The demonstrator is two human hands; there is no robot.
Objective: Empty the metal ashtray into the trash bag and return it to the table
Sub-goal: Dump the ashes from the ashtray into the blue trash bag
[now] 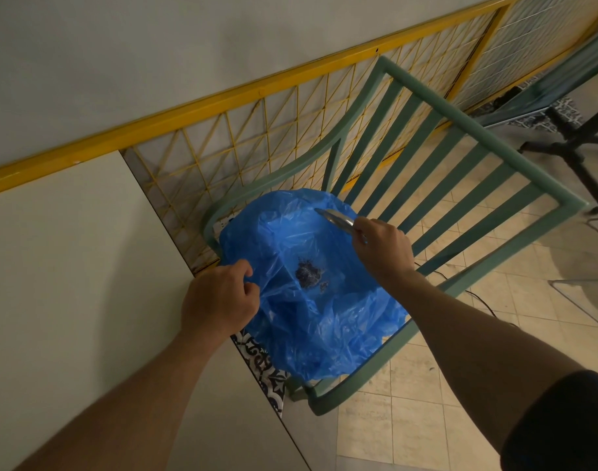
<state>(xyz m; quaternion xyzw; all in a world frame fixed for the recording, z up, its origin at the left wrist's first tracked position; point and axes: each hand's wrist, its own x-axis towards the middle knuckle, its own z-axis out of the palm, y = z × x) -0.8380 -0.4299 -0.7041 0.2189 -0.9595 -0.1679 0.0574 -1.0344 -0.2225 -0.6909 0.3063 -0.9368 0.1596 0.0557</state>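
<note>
A blue plastic trash bag (pixel 318 321) lies open on the seat of a green chair. A dark heap of ash (pixel 307 271) sits inside it. My left hand (pixel 219 297) pinches the bag's near left edge and holds it open. My right hand (pixel 382 248) grips the metal ashtray (pixel 336 217), which is tilted on edge over the bag's far side. Only the ashtray's thin shiny rim shows. The white table (pixel 70 283) lies to the left of the bag.
The green slatted metal chair (pixel 460 171) stands against the table's right edge. Behind it runs a yellow wire-grid panel (pixel 256 130) along the wall. A black table base (pixel 576 147) stands at the far right on the beige tiled floor (pixel 426 385). A thin cable crosses the floor.
</note>
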